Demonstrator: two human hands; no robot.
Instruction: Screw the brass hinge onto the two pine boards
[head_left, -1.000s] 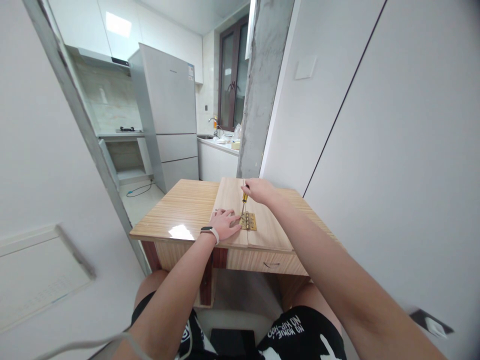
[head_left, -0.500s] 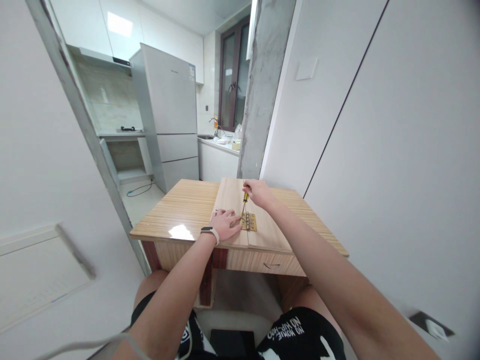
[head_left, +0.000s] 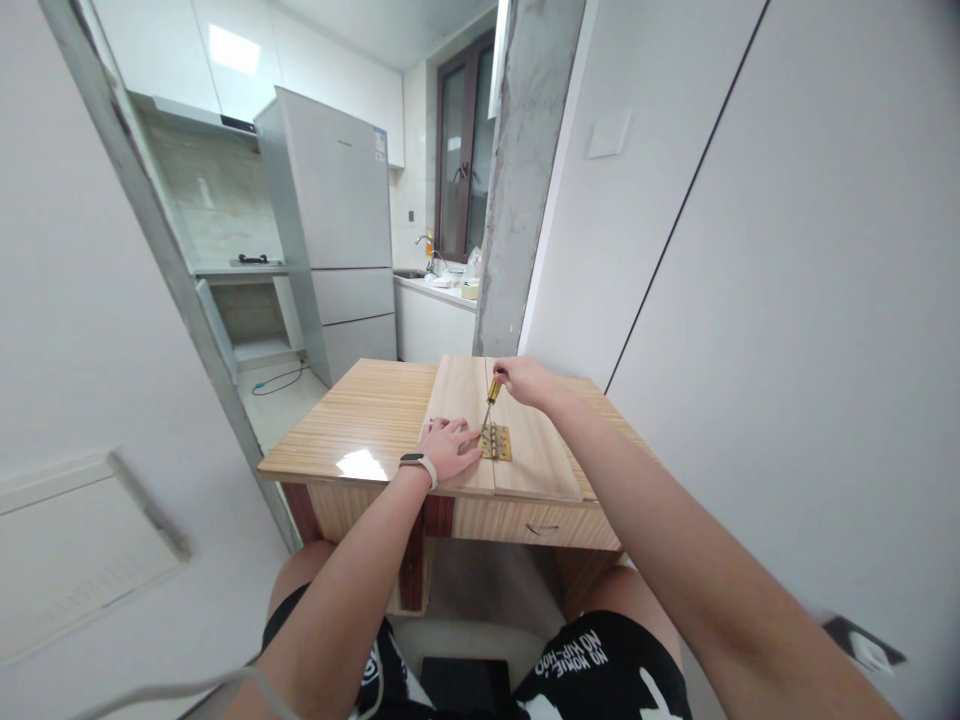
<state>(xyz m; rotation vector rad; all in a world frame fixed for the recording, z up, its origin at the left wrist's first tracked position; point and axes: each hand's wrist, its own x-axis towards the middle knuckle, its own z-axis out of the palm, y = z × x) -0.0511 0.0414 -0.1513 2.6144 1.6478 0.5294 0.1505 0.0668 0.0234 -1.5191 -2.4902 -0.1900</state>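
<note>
A person seated at a small wooden desk (head_left: pixel 360 415) drives a screw into a brass hinge (head_left: pixel 496 442) that lies flat across the seam of two pale boards (head_left: pixel 465 400), near the desk's front edge and a little right of its middle. The right hand (head_left: pixel 525 382) is closed around the yellow-and-black handle of a screwdriver (head_left: pixel 489 400), fingers wrapped at the top of the grip, the shaft tilting down and to the left so its tip meets the hinge's left leaf. The left hand (head_left: pixel 448 447), a band (head_left: pixel 419 462) at the wrist, lies spread and flat on the left board, fingertips touching the hinge's left edge.

The hinge looks thin, stiff and light, a piece likely to skate on the smooth boards if nothing pins it (hence, it seems, the flat palm beside it). It is best held by pressing on the leaf or the board beside it rather than pinched by its edges. The screwdriver appears rigid and light; a grip high on the handle gives turning force, though the slender tip could slip off a small screw head. The screws themselves are too small to make out. A drawer (head_left: pixel 536 523) fronts the desk below the boards.
</note>
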